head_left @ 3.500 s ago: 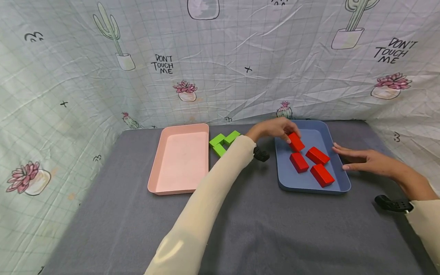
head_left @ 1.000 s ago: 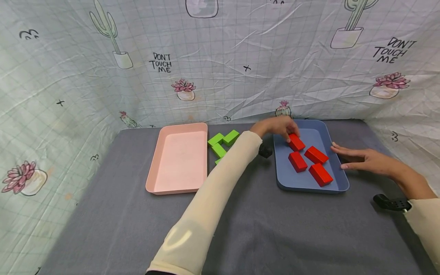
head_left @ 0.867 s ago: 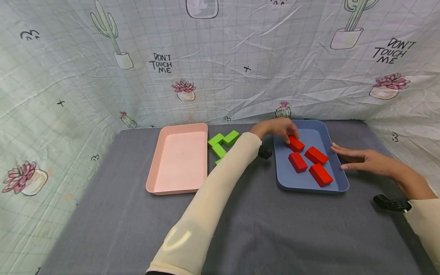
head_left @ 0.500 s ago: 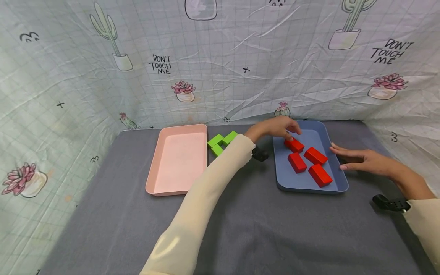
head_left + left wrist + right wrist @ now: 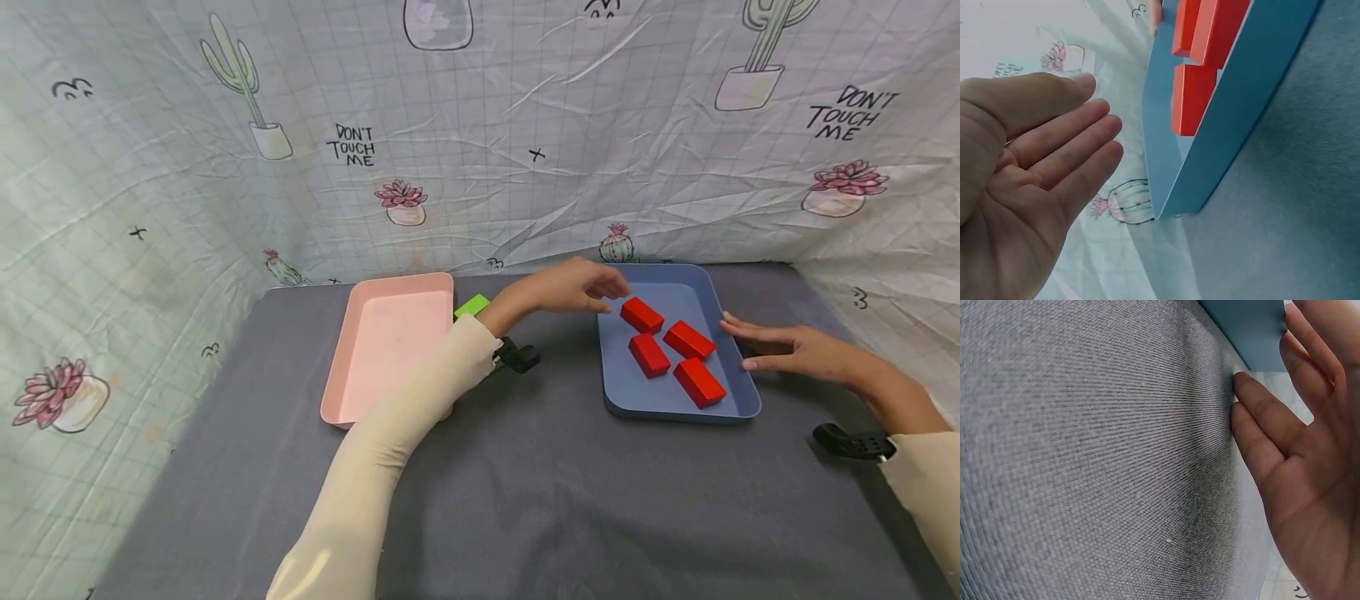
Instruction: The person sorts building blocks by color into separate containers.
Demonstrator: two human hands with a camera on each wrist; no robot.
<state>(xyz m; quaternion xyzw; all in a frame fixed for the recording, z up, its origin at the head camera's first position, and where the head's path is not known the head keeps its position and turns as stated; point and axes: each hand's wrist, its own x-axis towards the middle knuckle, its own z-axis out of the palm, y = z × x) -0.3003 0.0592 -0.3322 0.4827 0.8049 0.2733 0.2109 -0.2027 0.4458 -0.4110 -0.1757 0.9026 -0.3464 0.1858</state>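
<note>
Several red blocks (image 5: pixel 648 355) lie in a blue tray (image 5: pixel 622 396) on the right side of the grey cloth. Over the tray's far left corner is my left hand (image 5: pixel 573 286), its fingers loosely extended and holding nothing. In the left wrist view its palm and fingers (image 5: pixel 1079 150) show bare, apart from the tray wall (image 5: pixel 1222 119). The nearest red block (image 5: pixel 642 315) sits just right of its fingertips. My right hand (image 5: pixel 798 350) rests its straight fingers against the tray's right side; the right wrist view shows fingertips at the blue wall (image 5: pixel 1254 331).
A pink tray (image 5: pixel 390 333) stands to the left with nothing visible in it. Beside it a green block (image 5: pixel 472 307) shows, with other green blocks hidden behind my left forearm and sleeve (image 5: pixel 397 417). A printed curtain (image 5: pixel 495 192) hangs behind.
My left hand has let go of the far left red block and drawn back to the left. That block has turned slightly in the tray. My right hand has stayed in place.
</note>
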